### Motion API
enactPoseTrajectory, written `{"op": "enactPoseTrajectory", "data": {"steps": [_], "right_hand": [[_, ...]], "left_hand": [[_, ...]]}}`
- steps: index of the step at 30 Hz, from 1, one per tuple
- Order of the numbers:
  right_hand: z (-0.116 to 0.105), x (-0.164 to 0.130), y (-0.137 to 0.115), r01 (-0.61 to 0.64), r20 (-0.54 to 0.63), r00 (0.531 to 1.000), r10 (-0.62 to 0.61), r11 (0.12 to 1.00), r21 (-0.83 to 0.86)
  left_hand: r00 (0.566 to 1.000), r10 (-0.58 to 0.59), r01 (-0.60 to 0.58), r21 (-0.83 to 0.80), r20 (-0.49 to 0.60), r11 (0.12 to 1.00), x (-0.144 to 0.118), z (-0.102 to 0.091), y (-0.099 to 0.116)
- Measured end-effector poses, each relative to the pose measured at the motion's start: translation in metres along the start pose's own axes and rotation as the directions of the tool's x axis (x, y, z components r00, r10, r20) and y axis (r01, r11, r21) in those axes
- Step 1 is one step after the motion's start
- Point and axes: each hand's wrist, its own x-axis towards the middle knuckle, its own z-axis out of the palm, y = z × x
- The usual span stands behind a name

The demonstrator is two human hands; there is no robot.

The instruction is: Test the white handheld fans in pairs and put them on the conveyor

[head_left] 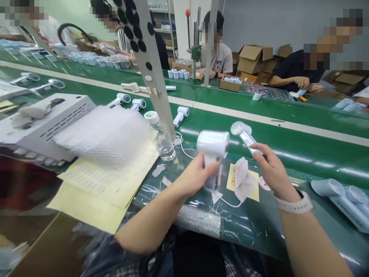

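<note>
My left hand [196, 175] grips the handle of a white handheld fan [213, 145], held upright just above the green belt. My right hand [269, 163] is shut on the handle of a second white fan [243, 132], which lies tilted with its round head pointing away from me. A white cloth [243, 181] lies on a yellow sticker sheet [253, 194] between the two hands. A thin white cable [184, 148] runs across the table to the left of the held fan.
A clear plastic bottle [161, 136] stands by a slanted metal post [155, 73]. Bubble wrap [105, 132], yellow label sheets [109, 184] and a white box [57, 119] lie left. Several fans rest on the green conveyor [288, 115]. Pale blue parts [343, 200] sit right. Other people work across the belt.
</note>
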Motion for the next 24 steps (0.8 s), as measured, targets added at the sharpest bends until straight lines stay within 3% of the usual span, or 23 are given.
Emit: {"op": "enactPoseTrajectory", "data": {"steps": [2, 5, 6, 8, 11, 14, 18, 22, 24], "right_hand": [[0.000, -0.036, -0.030, 0.204, -0.003, 0.979, -0.204, 0.979, 0.005], [0.003, -0.071, -0.048, 0.365, 0.069, 0.929, -0.362, 0.930, -0.032], [0.004, -0.076, -0.046, 0.332, 0.095, 0.940, -0.329, 0.943, -0.023], [0.011, -0.074, -0.031, 0.140, 0.132, 0.983, -0.130, 0.987, -0.074], [0.028, -0.057, -0.008, -0.122, 0.117, 0.981, 0.158, 0.956, -0.267], [0.042, -0.043, -0.005, -0.103, 0.138, 0.979, 0.147, 0.954, -0.281], [0.035, -0.041, -0.015, -0.030, 0.138, 0.989, 0.052, 0.987, -0.160], [0.024, -0.054, -0.006, -0.153, 0.018, 0.987, 0.161, 0.962, -0.225], [0.027, -0.063, -0.002, -0.178, 0.038, 0.980, 0.193, 0.951, -0.253]], "left_hand": [[0.998, 0.022, -0.002, -0.355, 0.054, 0.935, 0.015, 0.024, -0.010], [1.000, 0.023, -0.016, -0.615, 0.003, 0.789, 0.029, 0.038, -0.027], [0.999, 0.025, -0.038, -0.647, -0.029, 0.761, 0.030, 0.037, -0.030], [0.996, 0.042, -0.081, -0.656, -0.074, 0.750, 0.029, 0.030, -0.033], [0.988, 0.099, -0.150, -0.598, -0.117, 0.787, 0.027, 0.019, -0.029], [0.984, 0.129, -0.175, -0.550, -0.121, 0.817, 0.027, 0.017, -0.023], [0.996, 0.080, -0.090, -0.568, -0.043, 0.818, 0.027, 0.019, -0.020], [0.992, 0.100, -0.128, -0.554, -0.082, 0.822, 0.024, 0.018, -0.020], [0.994, 0.085, -0.105, -0.561, -0.062, 0.821, 0.022, 0.020, -0.020]]}}
